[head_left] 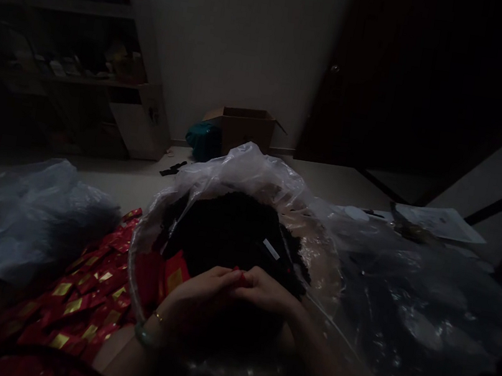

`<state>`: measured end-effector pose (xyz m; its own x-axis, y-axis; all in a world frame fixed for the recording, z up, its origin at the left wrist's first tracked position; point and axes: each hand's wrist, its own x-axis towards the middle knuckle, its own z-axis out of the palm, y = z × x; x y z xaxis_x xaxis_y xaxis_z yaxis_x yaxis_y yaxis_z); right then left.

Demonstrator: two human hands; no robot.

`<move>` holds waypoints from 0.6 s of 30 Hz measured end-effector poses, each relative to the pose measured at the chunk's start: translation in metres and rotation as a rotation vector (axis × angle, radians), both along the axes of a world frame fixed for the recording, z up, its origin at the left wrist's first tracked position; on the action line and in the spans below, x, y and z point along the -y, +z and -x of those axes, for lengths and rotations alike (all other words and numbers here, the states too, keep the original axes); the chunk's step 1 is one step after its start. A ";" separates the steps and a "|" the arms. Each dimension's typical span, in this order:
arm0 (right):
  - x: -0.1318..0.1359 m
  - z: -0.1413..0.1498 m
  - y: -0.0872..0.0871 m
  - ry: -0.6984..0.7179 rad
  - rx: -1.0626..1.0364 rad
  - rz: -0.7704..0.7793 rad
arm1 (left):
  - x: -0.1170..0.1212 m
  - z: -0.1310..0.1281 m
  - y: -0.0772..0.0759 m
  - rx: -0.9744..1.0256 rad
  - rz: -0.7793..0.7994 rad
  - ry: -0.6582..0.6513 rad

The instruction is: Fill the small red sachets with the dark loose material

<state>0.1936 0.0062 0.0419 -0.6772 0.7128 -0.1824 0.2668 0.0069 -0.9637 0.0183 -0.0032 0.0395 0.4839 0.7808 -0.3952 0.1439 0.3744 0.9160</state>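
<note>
My left hand [205,285] and my right hand [266,289] meet over the near part of a wide clear plastic bag [248,161]. Fingers of both hands are closed on a small red packet [242,278], mostly hidden by them. Inside the bag lies a dark heap of black, rough-edged material [222,221]; its kind is too dark to make out. A white strip [271,249] rests on the heap. Beside my left wrist, larger red packets [177,271] sit at the bag's left side. A bangle and a thin bracelet circle that wrist.
Many red packets with gold labels [97,287] are piled to the left, next to a bulky translucent plastic bag [34,218]. Another clear bag [417,307] spreads at the right. An open cardboard box [248,128] stands by the wall, with shelves [55,77] further left.
</note>
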 end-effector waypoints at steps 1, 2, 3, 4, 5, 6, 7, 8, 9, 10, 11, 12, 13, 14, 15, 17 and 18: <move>-0.002 0.000 -0.001 -0.062 -0.016 -0.022 | -0.002 0.002 0.001 0.012 -0.005 0.002; -0.003 -0.002 -0.001 -0.128 -0.041 -0.054 | -0.004 0.005 0.003 0.015 -0.015 0.005; -0.005 -0.004 0.000 -0.185 -0.064 -0.090 | -0.006 0.008 0.005 -0.001 -0.027 0.003; -0.005 -0.006 0.002 -0.223 -0.079 -0.122 | -0.007 0.011 0.006 -0.046 -0.039 -0.002; -0.006 -0.009 0.004 -0.233 -0.085 -0.142 | -0.009 0.014 0.008 -0.097 -0.056 -0.003; -0.005 -0.011 0.006 -0.205 -0.083 -0.147 | -0.010 0.017 0.009 -0.142 -0.071 -0.005; -0.004 -0.013 0.008 -0.151 -0.078 -0.140 | -0.010 0.019 0.010 -0.178 -0.090 0.000; -0.003 -0.013 0.009 -0.087 -0.080 -0.130 | -0.010 0.020 0.010 -0.204 -0.110 0.003; -0.001 -0.013 0.009 -0.032 -0.090 -0.122 | -0.010 0.021 0.009 -0.223 -0.129 0.004; 0.000 -0.011 0.007 0.007 -0.105 -0.118 | -0.009 0.021 0.008 -0.234 -0.144 0.000; 0.001 -0.010 0.006 0.020 -0.122 -0.113 | -0.009 0.020 0.008 -0.237 -0.155 -0.010; 0.002 -0.008 0.004 0.011 -0.134 -0.102 | -0.008 0.020 0.007 -0.233 -0.160 -0.030; 0.002 -0.007 0.003 -0.004 -0.138 -0.089 | -0.008 0.019 0.007 -0.224 -0.157 -0.055; 0.002 -0.006 0.002 -0.017 -0.133 -0.075 | -0.007 0.018 0.008 -0.208 -0.152 -0.079; 0.002 -0.006 0.002 -0.019 -0.120 -0.065 | -0.007 0.018 0.009 -0.189 -0.150 -0.091; 0.001 -0.007 0.005 0.007 -0.092 -0.066 | -0.006 0.019 0.012 -0.165 -0.150 -0.090; 0.001 -0.008 0.007 0.031 -0.082 -0.071 | -0.006 0.019 0.014 -0.167 -0.146 -0.086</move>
